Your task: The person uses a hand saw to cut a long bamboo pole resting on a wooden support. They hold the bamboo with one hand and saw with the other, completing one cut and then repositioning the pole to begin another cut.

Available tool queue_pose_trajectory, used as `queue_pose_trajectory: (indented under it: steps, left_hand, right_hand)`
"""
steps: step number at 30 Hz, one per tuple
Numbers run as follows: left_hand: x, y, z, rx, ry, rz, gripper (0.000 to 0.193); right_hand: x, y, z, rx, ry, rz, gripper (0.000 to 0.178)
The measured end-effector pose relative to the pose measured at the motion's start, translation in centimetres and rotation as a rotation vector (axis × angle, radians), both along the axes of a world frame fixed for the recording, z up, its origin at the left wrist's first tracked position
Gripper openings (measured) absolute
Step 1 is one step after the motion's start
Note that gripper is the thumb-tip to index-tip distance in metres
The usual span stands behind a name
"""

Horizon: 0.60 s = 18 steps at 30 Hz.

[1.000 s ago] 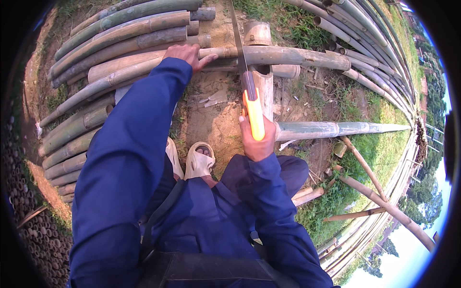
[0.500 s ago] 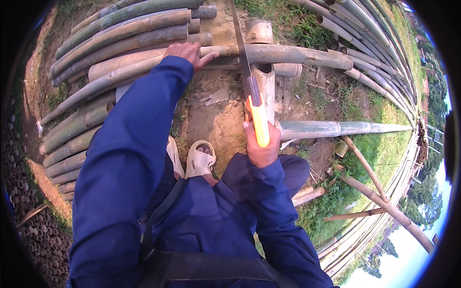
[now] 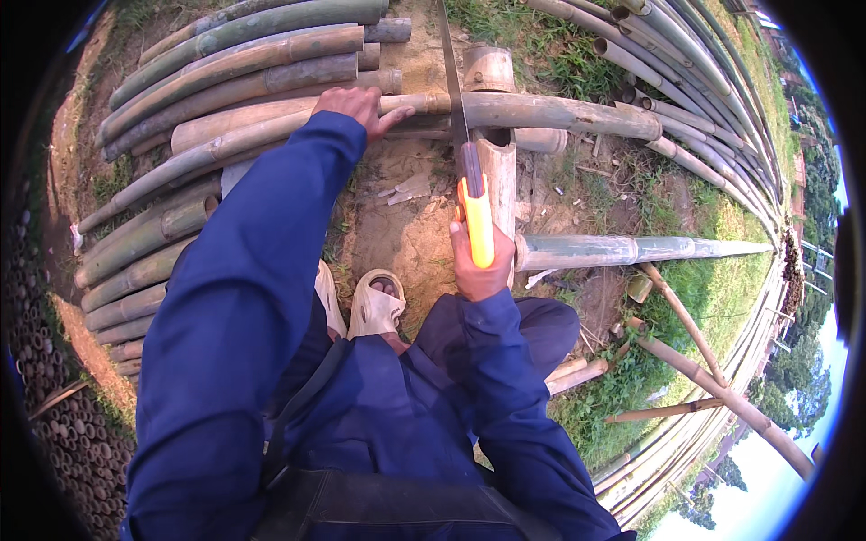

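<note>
My left hand is closed over a long, slender bamboo pole, its thumb stretched along the pole. My right hand grips the orange-yellow handle of a handsaw. The saw's long blade points away from me and crosses the slender pole's right end, beside a thicker bamboo length that continues to the right. Whether the teeth are inside a cut is too small to tell. Under the crossing stands a bamboo support with an open hollow top, and a short bamboo stub rises just beyond.
Stacked bamboo poles lie at the left, with more bundled poles at far right. A bamboo rail runs rightward near my right hand. Crossed bamboo props stand at lower right. My sandalled foot rests on the dirt below.
The right hand and saw have shifted slightly away from me and to the left, and the handle stands more upright. My left hand keeps its hold on the pole.
</note>
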<state>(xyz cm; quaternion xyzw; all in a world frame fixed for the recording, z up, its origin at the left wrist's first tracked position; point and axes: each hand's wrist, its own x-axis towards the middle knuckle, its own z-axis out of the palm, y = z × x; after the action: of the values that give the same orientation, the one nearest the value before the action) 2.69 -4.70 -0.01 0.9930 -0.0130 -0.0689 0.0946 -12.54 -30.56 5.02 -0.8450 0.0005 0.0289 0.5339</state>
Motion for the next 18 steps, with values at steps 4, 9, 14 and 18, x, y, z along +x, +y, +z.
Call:
queue_pose_trajectory:
  steps: [4, 9, 14, 18]
  left_hand:
    - [-1.5, 0.5, -1.5, -0.023, -0.072, -0.003, 0.085]
    - [-0.7, 1.6, -0.8, -0.006, -0.003, 0.023, 0.085]
    - [-0.4, 0.6, -0.4, 0.014, 0.072, -0.004, 0.084]
    - [-0.5, 0.7, -1.0, -0.035, -0.084, -0.001, 0.087]
  right_hand:
    - [0.8, 0.7, 0.5, 0.061, 0.039, 0.027, 0.015]
    - [-12.0, -4.4, 5.4, -0.118, 0.078, 0.105, 0.041]
    - [-3.0, -1.0, 3.3, -0.011, 0.114, 0.009, 0.009]
    - [1.7, 1.5, 2.3, 0.041, -0.008, 0.052, 0.013]
